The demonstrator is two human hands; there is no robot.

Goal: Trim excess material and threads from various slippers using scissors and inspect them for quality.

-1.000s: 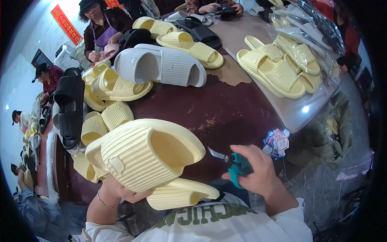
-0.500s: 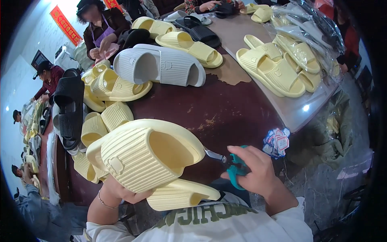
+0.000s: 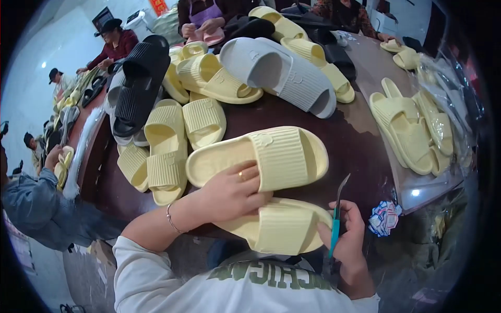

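A pair of pale yellow ribbed slide slippers lies in front of me, the far slipper (image 3: 284, 156) above the near slipper (image 3: 287, 229). Between them is my left hand (image 3: 232, 190), palm down, its fingers curled against the far slipper's footbed and strap edge and reaching over the near one. The fingertips are partly hidden. My right hand (image 3: 347, 229) grips small curved scissors (image 3: 335, 229) by their teal handle, the metal blade pointing up and away. Its thumb rests by the toe of the near slipper.
Yellow slippers (image 3: 167, 151), a black slipper (image 3: 138, 88) and grey slippers (image 3: 282, 73) crowd the table's left and far side. Yellow slippers (image 3: 404, 125) and plastic bags lie right. A bundle of tags (image 3: 385, 218) sits at the near right edge. Several people work around.
The slippers have come down and turned, toes now to the right. My left hand has moved from under them to over them. The scissors have swung upright in my right hand.
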